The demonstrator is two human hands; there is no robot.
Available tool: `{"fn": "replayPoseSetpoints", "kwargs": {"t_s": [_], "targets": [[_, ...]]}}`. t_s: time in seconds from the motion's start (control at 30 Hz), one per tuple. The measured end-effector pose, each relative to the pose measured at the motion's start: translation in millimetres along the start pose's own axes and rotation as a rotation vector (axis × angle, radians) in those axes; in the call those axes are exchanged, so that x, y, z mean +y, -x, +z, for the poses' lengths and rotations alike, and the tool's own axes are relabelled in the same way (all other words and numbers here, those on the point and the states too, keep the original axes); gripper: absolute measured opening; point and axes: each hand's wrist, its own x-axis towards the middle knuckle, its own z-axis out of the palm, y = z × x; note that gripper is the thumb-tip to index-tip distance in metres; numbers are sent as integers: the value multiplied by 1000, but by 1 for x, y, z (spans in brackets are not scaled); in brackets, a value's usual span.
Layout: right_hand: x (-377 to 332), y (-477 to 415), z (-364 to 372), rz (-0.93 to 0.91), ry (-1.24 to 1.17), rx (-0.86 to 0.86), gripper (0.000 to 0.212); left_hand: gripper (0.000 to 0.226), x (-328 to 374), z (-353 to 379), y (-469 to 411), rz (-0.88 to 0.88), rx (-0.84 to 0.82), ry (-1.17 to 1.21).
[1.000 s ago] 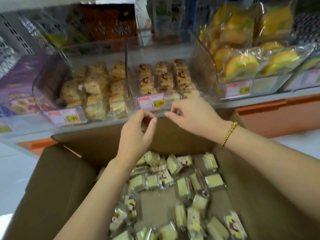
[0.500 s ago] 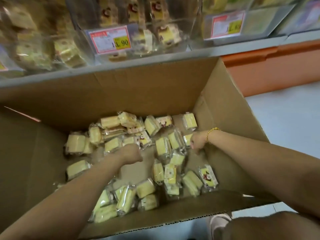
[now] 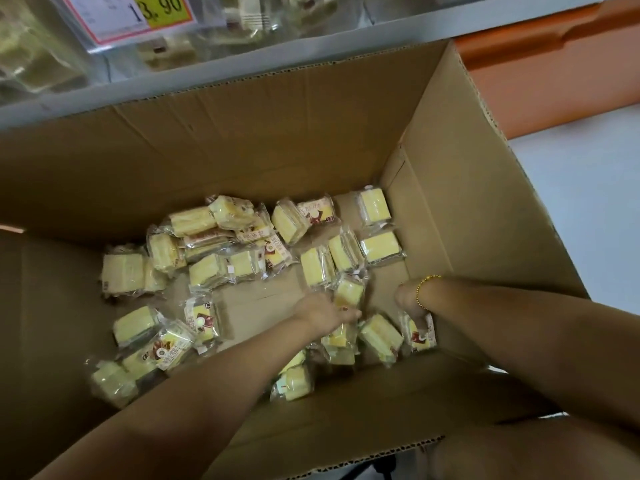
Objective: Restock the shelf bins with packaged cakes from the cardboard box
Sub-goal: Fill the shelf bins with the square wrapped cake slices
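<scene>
You're picking: your left hand (image 3: 325, 311) and right hand (image 3: 410, 301) touch cakes (image 3: 348, 292) near the box's (image 3: 242, 150) front wall, but I cannot tell if either grips. Next, grasp firmly and lift to the bins (image 3: 41, 64) above the box.

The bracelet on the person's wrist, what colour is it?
Gold beads; the bracelet shows clearly in the head view.

Price on the shelf
I am reading "3. 90", a "1" before it, on the white-and-yellow, red-edged price card (image 3: 128, 12) fronting the clear plastic shelf bin (image 3: 117, 69).

Left hand (image 3: 323, 311) perhaps onto a cake (image 3: 348, 292)
</scene>
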Motion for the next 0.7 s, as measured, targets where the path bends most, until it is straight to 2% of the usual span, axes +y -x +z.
{"fn": "replayPoseSetpoints", "kwargs": {"t_s": [0.13, 0.23, 0.3, 0.33, 0.4, 0.5, 0.57, 0.6, 0.67, 0.7], "targets": [[1, 6, -5, -6, -106, -17, 64, 69, 10, 6, 5, -12, -20, -55], [5, 9, -26, 2, -253, 52, 49, 31, -3, -2, 2, -68, -44, 105], [6, 19, -47, 5, -342, 155, 31, 30, -17, -10, -3, -86, -44, 174], [7, 26, -58, 13, -384, 217, 29, 31, -22, -17, -3, -86, -40, 208], [7, 39, -80, 27, -426, 328, 34, 34, -32, -32, -2, -99, -23, 334], [10, 56, -109, 59, -540, 508, 39, 28, -44, -58, -5, -123, 150, 540], [18, 64, -122, 28, -769, 654, 42, 23, -47, -74, -9, -106, 305, 609], [23, 65, -126, 0, -957, 727, 38, 23, -45, -81, -10, -94, 367, 619], [29, 61, -126, -47, -1336, 826, 27, 19, -35, -95, -14, -47, 469, 562], [29, 57, -123, -49, -1452, 847, 26, 15, -27, -101, -18, -9, 518, 516]]}}
